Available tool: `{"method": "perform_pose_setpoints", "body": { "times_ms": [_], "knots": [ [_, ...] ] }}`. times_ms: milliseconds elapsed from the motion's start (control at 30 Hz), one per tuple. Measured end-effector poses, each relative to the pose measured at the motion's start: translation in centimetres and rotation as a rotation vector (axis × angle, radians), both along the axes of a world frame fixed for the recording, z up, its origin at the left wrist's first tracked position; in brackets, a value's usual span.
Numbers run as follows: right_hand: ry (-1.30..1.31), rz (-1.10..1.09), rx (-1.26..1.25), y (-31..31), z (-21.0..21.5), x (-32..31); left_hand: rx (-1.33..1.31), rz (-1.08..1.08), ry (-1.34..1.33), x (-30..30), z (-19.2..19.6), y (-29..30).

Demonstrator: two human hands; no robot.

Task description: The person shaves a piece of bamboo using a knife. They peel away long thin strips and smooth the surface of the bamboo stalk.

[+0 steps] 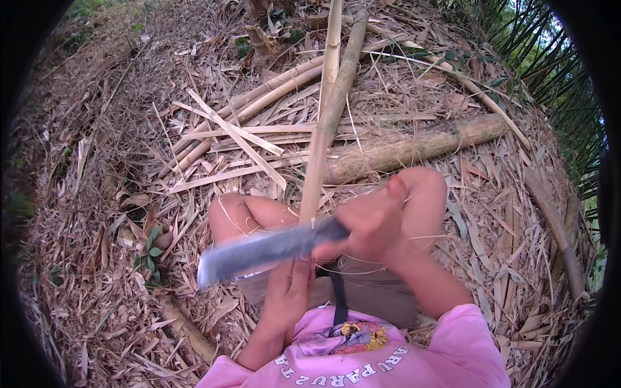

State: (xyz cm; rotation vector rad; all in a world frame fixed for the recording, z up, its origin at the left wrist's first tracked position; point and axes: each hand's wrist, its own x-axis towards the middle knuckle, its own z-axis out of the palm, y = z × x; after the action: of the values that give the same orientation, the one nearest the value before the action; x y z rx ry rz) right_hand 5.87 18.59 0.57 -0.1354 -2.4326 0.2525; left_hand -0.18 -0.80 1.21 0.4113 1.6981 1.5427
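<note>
In my right hand [375,220] is the handle of a machete, the fingers closed round it. Its broad dark blade [259,254] points left and is smeared by motion. The blade crosses in front of the near end of a long bamboo piece [317,161], pale and shaved on its lower part, greenish-brown farther up. My left hand [288,284] is just below the blade, closed at that near end; the blade hides part of the grip. The bamboo slants away between my bent knees and rests across a thick bamboo log [414,147].
Several pale split bamboo strips [246,139] lie crossed at the left of the log. Longer poles [278,90] lie behind them, and another pale pole [331,52] runs beside the held piece. Dry leaves and shavings [116,226] cover the ground. Green bamboo growth [550,71] stands at the far right.
</note>
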Motion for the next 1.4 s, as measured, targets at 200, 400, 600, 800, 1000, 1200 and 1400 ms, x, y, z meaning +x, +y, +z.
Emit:
{"method": "perform_pose_setpoints", "body": {
  "times_ms": [200, 400, 600, 800, 1000, 1200, 1400],
  "knots": [
    [-0.027, -0.07, -0.125, 2.8, -0.2, 0.2, 0.015, -0.066, -0.082, 0.2, 0.9, 0.4],
    [0.027, 0.075, -0.062, 0.9, 0.1, 0.4, -0.03, -0.083, 0.018, 0.2, 0.6, 0.7],
    [-0.049, -0.002, 0.08, 4.6, -0.9, 0.7, -0.101, -0.028, 0.073, -0.1, 0.5, 0.5],
    [-0.086, -0.453, -0.58, 12.9, -0.2, 0.3, -0.061, -0.088, 0.047, 1.0, 1.3, -0.5],
    [-0.023, -0.084, -0.366, 3.8, 1.9, 0.8, -0.095, -0.031, -0.13, -0.5, 0.7, -0.3],
    [-0.07, 0.004, -0.085, 0.3, 1.5, 0.0, 0.013, -0.028, 0.093, 1.0, -0.4, -0.2],
    [-0.048, -0.017, 0.061, 3.1, 0.5, -0.7, -0.179, -0.028, 0.543, 2.0, -0.4, 0.0]
  ]
}}
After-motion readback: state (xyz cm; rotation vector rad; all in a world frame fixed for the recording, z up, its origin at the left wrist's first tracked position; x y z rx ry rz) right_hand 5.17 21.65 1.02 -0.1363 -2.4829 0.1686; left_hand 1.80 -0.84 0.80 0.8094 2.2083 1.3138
